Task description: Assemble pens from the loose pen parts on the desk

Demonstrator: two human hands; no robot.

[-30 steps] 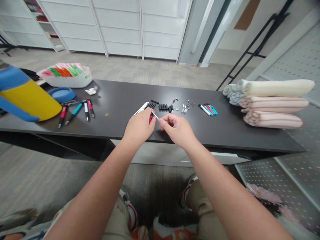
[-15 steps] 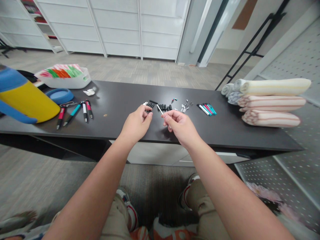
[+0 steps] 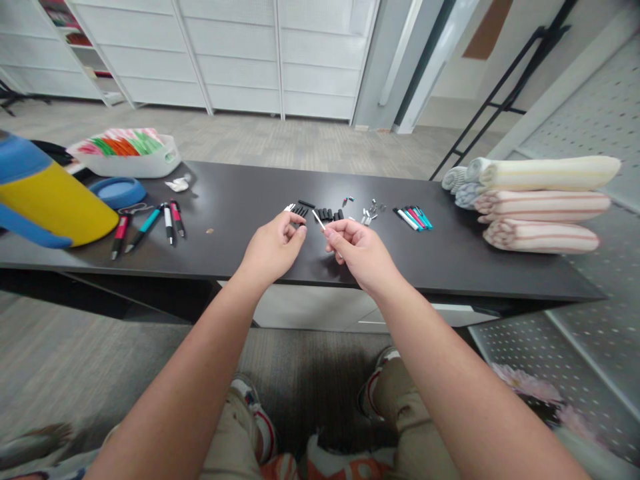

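Observation:
My right hand (image 3: 359, 248) is closed, pinching a thin white pen refill (image 3: 318, 219) that slants up and left past the fingertips. To its left, my left hand (image 3: 275, 243) curls its fingers toward the thumb. A small dark bit shows at those fingertips, too small to name. Just beyond the left hand lie several thin pen refills (image 3: 300, 211), partly hidden by it. A row of short black pen grips (image 3: 329, 214) sits beyond the right hand, with a slim black piece (image 3: 307, 204) near it. Small white and metal pen parts (image 3: 369, 215) lie scattered to the right.
Several coloured pen barrels (image 3: 413, 218) lie right of the parts on the dark table (image 3: 240, 193). Rolled towels (image 3: 545, 203) are stacked at the right end. At left are whole pens (image 3: 169, 223), a yellow-blue container (image 3: 55, 193), a blue lid (image 3: 119, 191) and a white basket (image 3: 135, 163).
Both hands stay almost where they were, with the refill still in the right fingers. The view has shifted very slightly.

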